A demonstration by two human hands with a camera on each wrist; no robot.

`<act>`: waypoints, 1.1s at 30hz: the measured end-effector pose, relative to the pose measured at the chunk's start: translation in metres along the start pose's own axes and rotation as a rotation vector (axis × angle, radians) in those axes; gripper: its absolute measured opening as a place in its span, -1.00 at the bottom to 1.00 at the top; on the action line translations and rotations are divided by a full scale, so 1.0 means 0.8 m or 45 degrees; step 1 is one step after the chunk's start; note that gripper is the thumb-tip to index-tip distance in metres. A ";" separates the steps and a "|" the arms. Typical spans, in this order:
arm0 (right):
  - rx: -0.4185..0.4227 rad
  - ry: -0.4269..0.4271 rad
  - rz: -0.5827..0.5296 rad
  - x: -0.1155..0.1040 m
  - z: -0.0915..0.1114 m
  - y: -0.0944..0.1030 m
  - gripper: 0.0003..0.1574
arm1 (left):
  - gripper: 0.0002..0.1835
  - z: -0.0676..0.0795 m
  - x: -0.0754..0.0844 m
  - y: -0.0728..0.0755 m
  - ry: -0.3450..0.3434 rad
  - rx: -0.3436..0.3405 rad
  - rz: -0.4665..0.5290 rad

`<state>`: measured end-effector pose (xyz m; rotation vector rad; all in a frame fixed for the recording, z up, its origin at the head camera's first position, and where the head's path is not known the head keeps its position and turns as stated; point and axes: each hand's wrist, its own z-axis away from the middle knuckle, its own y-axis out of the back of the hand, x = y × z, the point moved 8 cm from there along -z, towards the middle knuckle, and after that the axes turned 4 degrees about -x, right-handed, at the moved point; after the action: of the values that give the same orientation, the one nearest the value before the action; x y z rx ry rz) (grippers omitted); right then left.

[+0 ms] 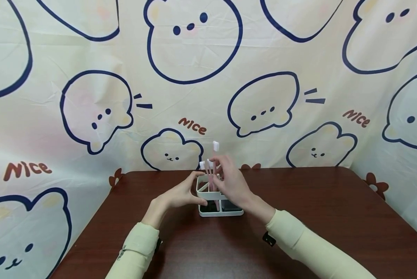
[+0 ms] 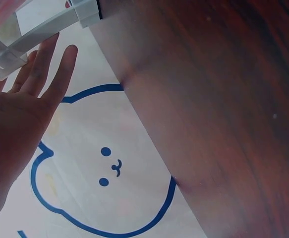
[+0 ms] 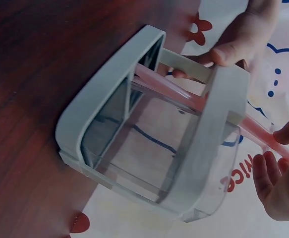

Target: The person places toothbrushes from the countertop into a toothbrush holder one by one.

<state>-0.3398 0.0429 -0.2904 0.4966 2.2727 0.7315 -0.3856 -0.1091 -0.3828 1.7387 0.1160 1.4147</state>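
Observation:
A white toothbrush holder [image 1: 208, 195] with an upper rack and a lower tray stands on the table. My left hand [image 1: 178, 194] grips its left side, thumb in front and fingers behind; in the left wrist view those fingers [image 2: 40, 74] lie along the holder's frame. My right hand [image 1: 233, 181] pinches a pink toothbrush [image 1: 215, 146], whose white head rises above the fingers. Other pink toothbrushes [image 1: 202, 165] stand in the rack beside it, heads up. Seen in the right wrist view, pink handles [image 3: 169, 89] pass through the upper rack [image 3: 203, 144] down toward the tray.
The dark brown wooden table [image 1: 299, 217] spreads around the holder. Behind and beside it hangs a pale cloth [image 1: 194, 104] printed with blue-outlined cartoon faces. The holder has dark compartments [image 1: 230, 205] at its base and a clear panel on one side.

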 end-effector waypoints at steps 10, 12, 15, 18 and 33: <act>0.009 0.036 0.080 0.006 0.008 -0.008 -0.48 | 0.00 -0.001 0.000 0.000 0.004 -0.016 0.014; 0.018 0.045 0.110 0.008 0.010 -0.010 -0.50 | 0.00 -0.001 0.000 0.000 0.002 -0.014 0.008; 0.030 0.065 0.194 0.009 0.013 -0.011 -0.55 | 0.00 0.000 0.001 0.000 -0.002 -0.013 0.008; 0.045 0.104 0.296 0.009 0.016 -0.012 -0.59 | 0.00 0.000 0.001 0.000 -0.013 -0.018 0.014; 0.055 0.144 0.562 0.011 0.028 -0.020 -0.66 | 0.00 0.001 0.004 0.000 -0.006 -0.014 0.024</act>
<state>-0.3320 0.0435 -0.3184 1.0206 2.3106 0.9440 -0.3839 -0.1082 -0.3806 1.7383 0.0894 1.4222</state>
